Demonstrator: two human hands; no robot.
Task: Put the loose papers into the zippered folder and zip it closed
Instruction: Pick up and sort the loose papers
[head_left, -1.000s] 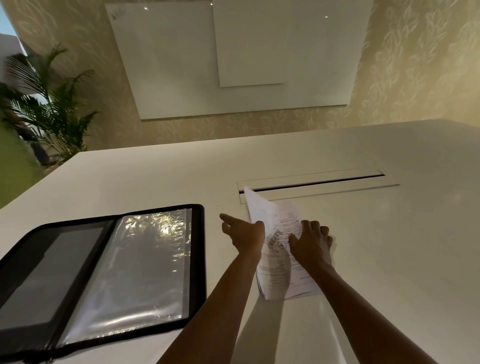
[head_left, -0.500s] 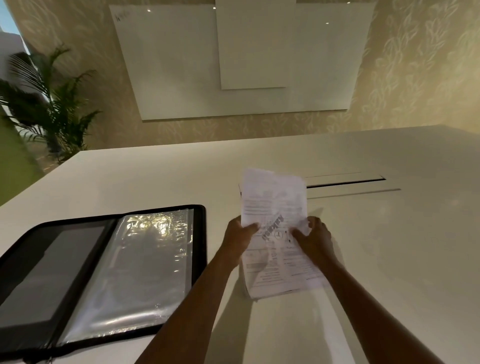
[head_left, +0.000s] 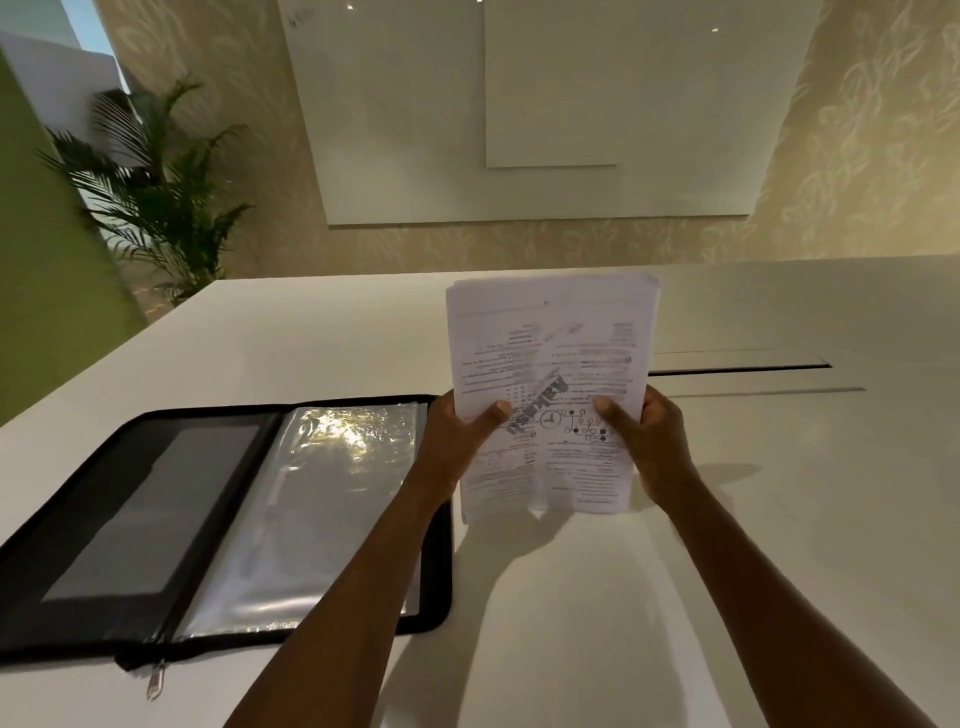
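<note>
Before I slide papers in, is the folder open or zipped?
Open: the folder lies spread flat on the table, both inner panels showing.

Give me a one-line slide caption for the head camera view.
Both hands, left and right, hold the stack of papers upright above the white table, beside the open zippered folder.
</note>
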